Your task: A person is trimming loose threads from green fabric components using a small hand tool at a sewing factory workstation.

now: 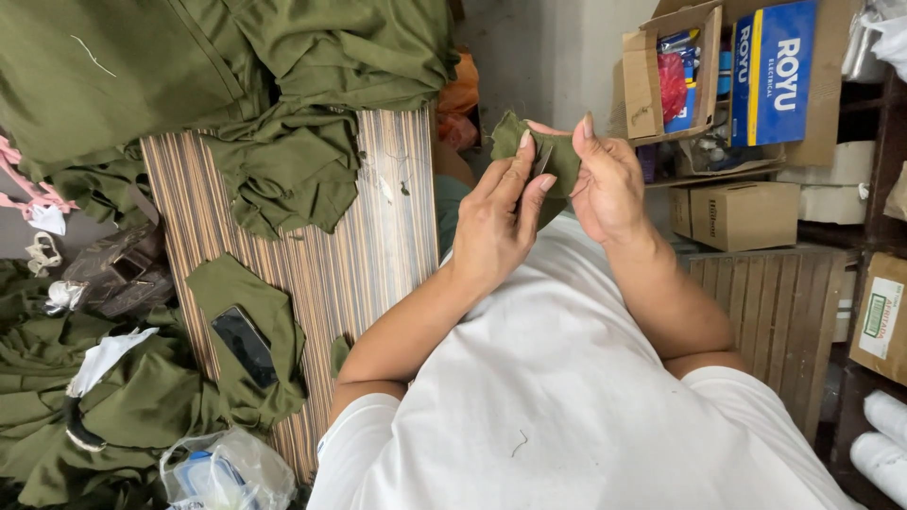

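From the head camera, both hands meet in front of the chest, above a white shirt (567,378), and share a small piece of olive-green fabric (515,137). The left hand (496,222) is closed around the piece's lower part, thumb and forefinger pinched together near its middle, where a thin dark sliver shows against the cloth; what that sliver is cannot be told. The right hand (609,184) grips the same piece from the other side, fingers curled onto it and forefinger raised at the top edge. The fabric is held up in the air, off any surface, just beyond the far end of the striped board (378,246). That board runs lengthwise to the left of the arms. At its far end lies a heap of olive-green garments (283,170), spilling over the left edge. Nearer, by the left edge, a dark phone (244,347) rests on a flat green fabric piece (227,288). More green cloth is piled beyond that edge, with a clear plastic bag (227,472) at the near corner. To the right stand cardboard boxes (737,215) and a blue carton (773,76) on shelving.
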